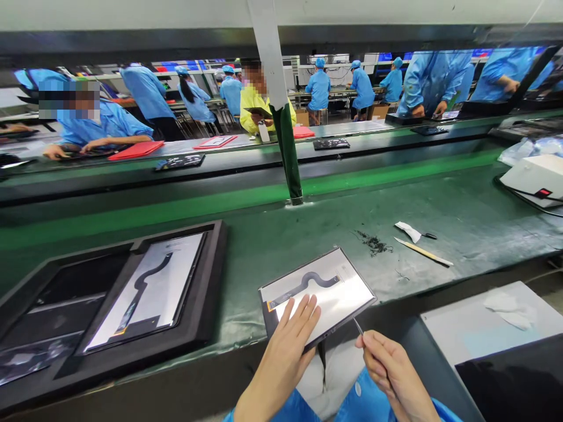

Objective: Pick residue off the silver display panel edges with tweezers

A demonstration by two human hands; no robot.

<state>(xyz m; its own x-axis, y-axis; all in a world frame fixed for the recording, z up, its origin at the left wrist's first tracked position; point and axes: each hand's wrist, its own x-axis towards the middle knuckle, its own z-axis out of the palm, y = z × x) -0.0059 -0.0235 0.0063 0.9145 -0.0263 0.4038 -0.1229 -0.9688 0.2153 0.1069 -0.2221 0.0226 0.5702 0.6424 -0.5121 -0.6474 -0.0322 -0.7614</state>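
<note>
one panel lies under the spread left hand; the right hand pinches one tool.

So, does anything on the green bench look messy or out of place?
Yes: dark shreds lie in a loose, scattered heap on the bench, left of the yellow tool. They look like untidy scraps; of what, I can't tell.

The head-worn camera looks forward and down across the table, the left hand and right hand close, bottom centre.
</note>
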